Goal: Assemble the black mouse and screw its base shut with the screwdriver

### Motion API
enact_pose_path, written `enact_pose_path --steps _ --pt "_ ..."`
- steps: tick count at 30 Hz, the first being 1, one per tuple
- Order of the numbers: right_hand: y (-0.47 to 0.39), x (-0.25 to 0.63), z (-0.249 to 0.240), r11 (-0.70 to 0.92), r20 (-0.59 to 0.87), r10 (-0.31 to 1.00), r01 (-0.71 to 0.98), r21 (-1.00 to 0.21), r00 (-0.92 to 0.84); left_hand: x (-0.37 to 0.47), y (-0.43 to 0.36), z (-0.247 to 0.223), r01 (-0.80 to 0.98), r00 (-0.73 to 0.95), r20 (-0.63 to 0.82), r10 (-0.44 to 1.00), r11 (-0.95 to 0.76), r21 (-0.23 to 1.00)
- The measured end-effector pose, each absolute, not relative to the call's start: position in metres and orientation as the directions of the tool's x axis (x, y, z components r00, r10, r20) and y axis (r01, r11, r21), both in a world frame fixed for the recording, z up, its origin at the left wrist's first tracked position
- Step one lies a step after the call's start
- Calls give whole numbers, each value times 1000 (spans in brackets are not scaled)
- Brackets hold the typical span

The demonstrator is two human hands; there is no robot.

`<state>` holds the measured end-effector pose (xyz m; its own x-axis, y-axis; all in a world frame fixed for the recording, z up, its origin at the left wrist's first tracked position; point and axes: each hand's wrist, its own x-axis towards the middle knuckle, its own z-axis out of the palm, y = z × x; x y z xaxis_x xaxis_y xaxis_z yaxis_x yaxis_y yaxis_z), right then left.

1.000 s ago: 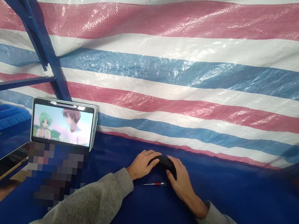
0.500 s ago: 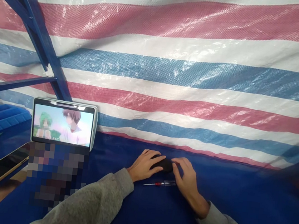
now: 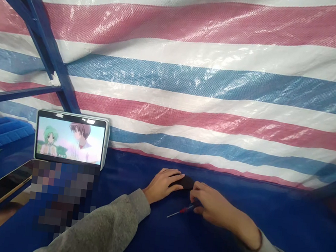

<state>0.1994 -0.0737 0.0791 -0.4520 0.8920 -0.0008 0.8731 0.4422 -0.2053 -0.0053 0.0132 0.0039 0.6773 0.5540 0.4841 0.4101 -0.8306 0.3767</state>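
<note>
A dark, rounded object (image 3: 187, 182), which looks like a computer mouse, lies on the blue table. My left hand (image 3: 165, 185) rests on its left side, with fingers and thumb closed around that end. At its right end is my right hand (image 3: 204, 201), fingers curled. Under those fingers sits the handle of a small screwdriver (image 3: 183, 210), red and clear, its thin metal shaft pointing down and to the left. The palm side of my right hand is hidden.
A tablet (image 3: 71, 138) playing a cartoon stands at the left, with a phone (image 3: 0, 185) before it. Blue trays (image 3: 6, 134) lie at the far left. Blue metal bars (image 3: 47, 53) and a striped plastic sheet (image 3: 209, 80) rise behind the blue table (image 3: 265, 230).
My right hand has turned and its fingers have curled onto the screwdriver's handle. The screwdriver has swung to a steeper slant. My left hand has stayed in place.
</note>
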Motion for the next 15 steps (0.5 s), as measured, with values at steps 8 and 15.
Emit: enact_pose_path --steps 8,15 --pt "-57 205 166 319 182 947 811 -490 -263 -5 11 6 329 745 488 454 -888 323" --pt "-43 197 147 301 238 947 851 -431 -214 -6 11 3 322 746 511 426 -903 284"
